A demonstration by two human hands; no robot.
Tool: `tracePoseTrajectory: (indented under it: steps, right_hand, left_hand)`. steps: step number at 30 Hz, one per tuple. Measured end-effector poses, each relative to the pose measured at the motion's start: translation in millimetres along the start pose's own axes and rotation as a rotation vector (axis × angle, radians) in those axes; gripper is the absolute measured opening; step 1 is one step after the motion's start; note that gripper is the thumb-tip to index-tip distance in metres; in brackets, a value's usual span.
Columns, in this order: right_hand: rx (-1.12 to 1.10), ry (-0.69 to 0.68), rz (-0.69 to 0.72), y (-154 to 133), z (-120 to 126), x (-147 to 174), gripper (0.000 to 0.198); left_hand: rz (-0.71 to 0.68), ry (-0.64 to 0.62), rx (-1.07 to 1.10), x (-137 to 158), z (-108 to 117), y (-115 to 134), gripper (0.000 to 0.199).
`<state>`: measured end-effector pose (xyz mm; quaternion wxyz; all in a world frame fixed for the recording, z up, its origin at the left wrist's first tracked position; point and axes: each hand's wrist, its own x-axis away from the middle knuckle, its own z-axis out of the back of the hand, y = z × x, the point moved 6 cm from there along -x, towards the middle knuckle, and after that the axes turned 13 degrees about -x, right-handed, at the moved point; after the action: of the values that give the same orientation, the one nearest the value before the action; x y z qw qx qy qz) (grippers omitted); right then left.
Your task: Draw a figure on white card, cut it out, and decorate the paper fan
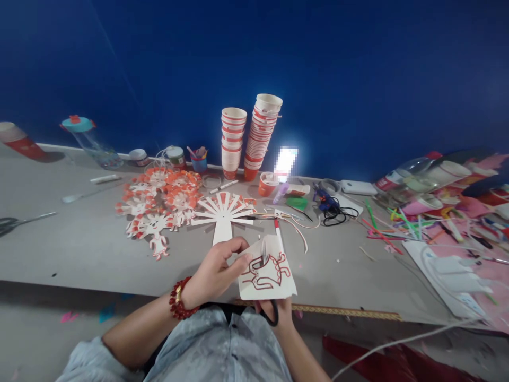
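Near the table's front edge, my left hand pinches the left side of a piece of white paper between thumb and fingers. Dark red outlines of a small figure are drawn on it. My right hand is below the paper, mostly hidden by it, gripping scissors by their black handle. A blade shows through at the paper's upper part. Just beyond lies a fan of white paper strips on a cut cup. A red and white marker lies behind the paper.
Many orange and white cut-out figures lie at the left. Two stacks of paper cups stand by the blue wall, beside a bright phone screen. Coiled black cable, colourful scraps and a white power strip lie right; spare scissors left.
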<state>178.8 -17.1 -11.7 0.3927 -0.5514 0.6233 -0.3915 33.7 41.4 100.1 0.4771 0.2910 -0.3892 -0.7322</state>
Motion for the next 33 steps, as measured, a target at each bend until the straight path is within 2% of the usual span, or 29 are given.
tracePoseTrajectory:
  steps: [4,19,26,29,33]
  right_hand:
    - [-0.084,-0.042,-0.018,1.6,-6.1,0.3,0.031]
    - [-0.110,0.028,-0.072,1.0,-8.7,5.3,0.034]
    - [-0.125,0.016,-0.060,-0.4,-10.6,4.6,0.036]
    - [-0.115,0.039,-0.073,1.4,-7.9,4.8,0.038]
    - [-0.060,0.004,-0.088,3.0,-7.8,4.5,0.038]
  left_hand:
    - [-0.012,0.038,0.044,3.3,-5.1,-2.2,0.022]
    - [-0.026,0.090,0.171,7.5,-13.9,-4.6,0.025]
    - [-0.033,0.089,0.116,7.0,-9.3,-5.1,0.023]
    - [-0.026,0.070,0.100,5.2,-6.2,-6.3,0.023]
    - [-0.019,0.035,0.091,0.9,-0.5,-5.8,0.024]
